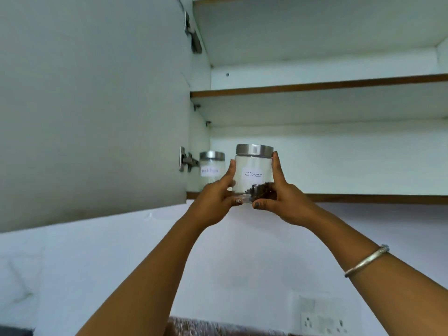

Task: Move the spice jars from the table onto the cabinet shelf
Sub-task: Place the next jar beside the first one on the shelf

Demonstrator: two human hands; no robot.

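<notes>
A clear glass jar point(252, 166) with a brushed steel lid point(254, 150) and a white paper label point(253, 174) handwritten "Cloves" was held up between both hands, in front of the brown front edge of the white cabinet's lower shelf point(363, 198), its base overlapping that edge. The left hand point(215, 200) gripped its left side, fingers curled round the glass and thumb under the base; the right hand point(286, 202) clasped the right side likewise. Dark cloves point(261, 190) lay heaped at the bottom. A second steel-lidded glass jar point(211, 166) stood on the shelf to the left, near the metal hinge point(186, 161) of the open white door point(92, 105). A silver bangle point(366, 260) circled the right forearm.
</notes>
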